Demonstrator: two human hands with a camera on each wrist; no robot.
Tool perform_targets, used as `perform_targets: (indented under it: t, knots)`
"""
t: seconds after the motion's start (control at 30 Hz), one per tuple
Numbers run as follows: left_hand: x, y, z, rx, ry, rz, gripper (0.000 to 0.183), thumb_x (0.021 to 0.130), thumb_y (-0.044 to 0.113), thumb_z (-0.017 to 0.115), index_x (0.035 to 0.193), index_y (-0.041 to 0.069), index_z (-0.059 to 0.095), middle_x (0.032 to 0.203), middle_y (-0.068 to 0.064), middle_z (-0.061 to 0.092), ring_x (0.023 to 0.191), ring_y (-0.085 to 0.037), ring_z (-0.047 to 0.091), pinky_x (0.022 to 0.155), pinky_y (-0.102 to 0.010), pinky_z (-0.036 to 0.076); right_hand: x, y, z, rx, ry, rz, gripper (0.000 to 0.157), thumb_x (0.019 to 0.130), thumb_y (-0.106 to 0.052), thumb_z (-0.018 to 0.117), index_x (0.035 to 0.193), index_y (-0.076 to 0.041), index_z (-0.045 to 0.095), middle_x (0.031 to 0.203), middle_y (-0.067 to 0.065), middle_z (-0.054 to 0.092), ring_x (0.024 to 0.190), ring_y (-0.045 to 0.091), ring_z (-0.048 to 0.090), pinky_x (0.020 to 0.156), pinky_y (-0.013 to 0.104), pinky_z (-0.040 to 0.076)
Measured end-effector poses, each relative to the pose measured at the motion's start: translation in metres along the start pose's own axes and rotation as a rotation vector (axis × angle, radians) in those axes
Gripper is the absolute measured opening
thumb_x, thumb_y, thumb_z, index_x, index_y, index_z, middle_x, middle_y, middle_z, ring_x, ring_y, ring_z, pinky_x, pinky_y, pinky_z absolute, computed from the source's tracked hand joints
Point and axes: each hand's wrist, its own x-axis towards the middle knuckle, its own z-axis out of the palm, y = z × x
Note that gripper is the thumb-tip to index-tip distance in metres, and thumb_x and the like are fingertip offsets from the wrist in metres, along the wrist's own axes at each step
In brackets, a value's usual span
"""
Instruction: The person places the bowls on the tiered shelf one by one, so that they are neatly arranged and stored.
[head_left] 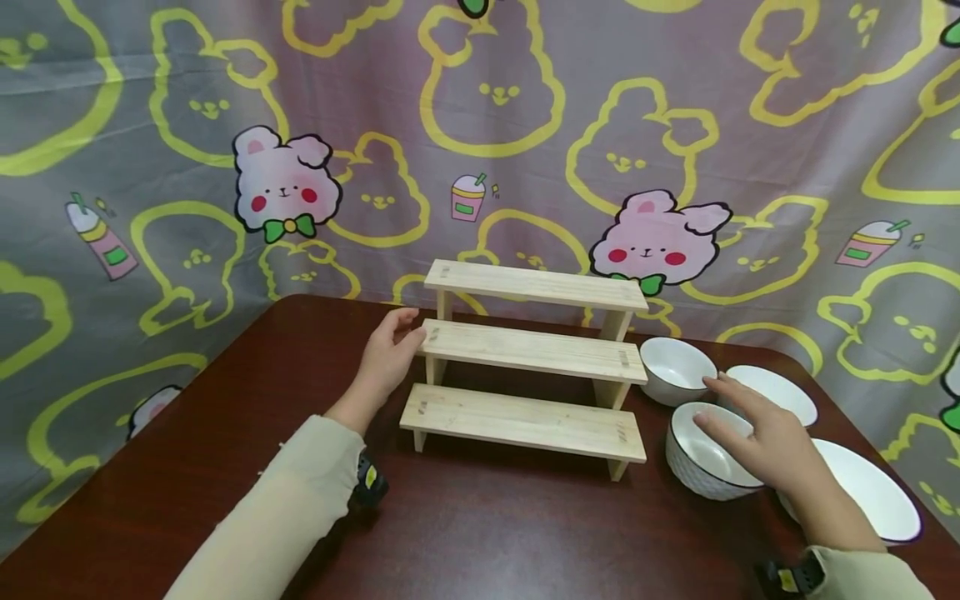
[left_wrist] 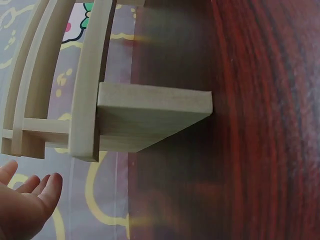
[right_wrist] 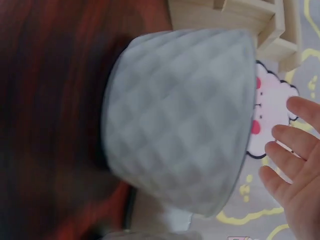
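Observation:
A three-tier wooden display stand (head_left: 525, 418) stands in the middle of the table. My left hand (head_left: 386, 358) is beside the left end of its middle step, fingers loosely bent and holding nothing. In the left wrist view a small gap separates that hand (left_wrist: 30, 200) from the stand. Over the near white bowl (head_left: 701, 467) hovers my right hand (head_left: 776, 442), its fingers spread and holding nothing. The right wrist view shows the bowl's quilted side (right_wrist: 180, 115), with the right hand (right_wrist: 300, 170) apart from its rim. Another white bowl (head_left: 667, 379) stands behind it, close to the stand.
To the right of the bowls lie two white oval plates, a far one (head_left: 783, 393) and a near one (head_left: 873, 492), partly hidden by the right hand and arm. A cartoon-print curtain (head_left: 360, 75) hangs behind the dark red-brown table (head_left: 495, 533).

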Motion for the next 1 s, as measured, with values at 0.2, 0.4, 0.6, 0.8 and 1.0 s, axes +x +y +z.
perform_targets:
  t: [0.2, 0.4, 0.6, 0.8, 1.0]
  knots:
    - [0.0, -0.006, 0.007, -0.069, 0.026, -0.082, 0.037, 0.091, 0.015, 0.052, 0.126, 0.004, 0.049, 0.128, -0.018, 0.047, 0.119, -0.029, 0.043, 0.098, -0.042, 0.036, -0.004, 0.014, 0.008, 0.013, -0.136, 0.022, 0.063, 0.086, -0.037, 0.061, 0.135, -0.002, 0.043, 0.139, 0.032, 0.035, 0.12, 0.054, 0.035, 0.086, 0.067, 0.03]
    - [-0.001, -0.012, 0.011, -0.12, 0.042, -0.13, 0.038, 0.091, 0.014, 0.05, 0.128, 0.006, 0.048, 0.131, -0.017, 0.047, 0.12, -0.027, 0.042, 0.1, -0.041, 0.035, -0.005, 0.023, 0.016, 0.063, -0.164, -0.007, 0.067, 0.084, -0.035, 0.063, 0.136, 0.0, 0.04, 0.139, 0.038, 0.028, 0.123, 0.056, 0.028, 0.087, 0.069, 0.027]
    - [0.0, -0.014, 0.014, -0.162, 0.042, -0.151, 0.038, 0.093, 0.014, 0.048, 0.13, 0.009, 0.049, 0.131, -0.013, 0.048, 0.119, -0.026, 0.044, 0.1, -0.043, 0.036, -0.008, 0.027, 0.026, 0.019, -0.161, 0.012, 0.07, 0.081, -0.039, 0.065, 0.135, 0.0, 0.043, 0.137, 0.04, 0.029, 0.122, 0.057, 0.03, 0.088, 0.069, 0.028]
    - [-0.002, -0.014, 0.017, -0.229, 0.037, -0.185, 0.039, 0.093, 0.016, 0.045, 0.131, 0.011, 0.049, 0.131, -0.011, 0.049, 0.111, -0.025, 0.046, 0.099, -0.047, 0.036, -0.01, 0.027, 0.031, -0.094, -0.156, 0.021, 0.072, 0.079, -0.047, 0.064, 0.132, -0.002, 0.045, 0.134, 0.039, 0.034, 0.12, 0.055, 0.034, 0.086, 0.07, 0.028]
    - [-0.003, -0.017, 0.02, -0.328, 0.074, -0.209, 0.038, 0.093, 0.014, 0.045, 0.13, 0.008, 0.051, 0.13, -0.013, 0.051, 0.109, -0.022, 0.048, 0.099, -0.045, 0.036, -0.008, 0.026, 0.034, -0.132, -0.156, 0.035, 0.072, 0.078, -0.051, 0.063, 0.131, -0.005, 0.047, 0.135, 0.037, 0.035, 0.121, 0.053, 0.034, 0.083, 0.072, 0.028]
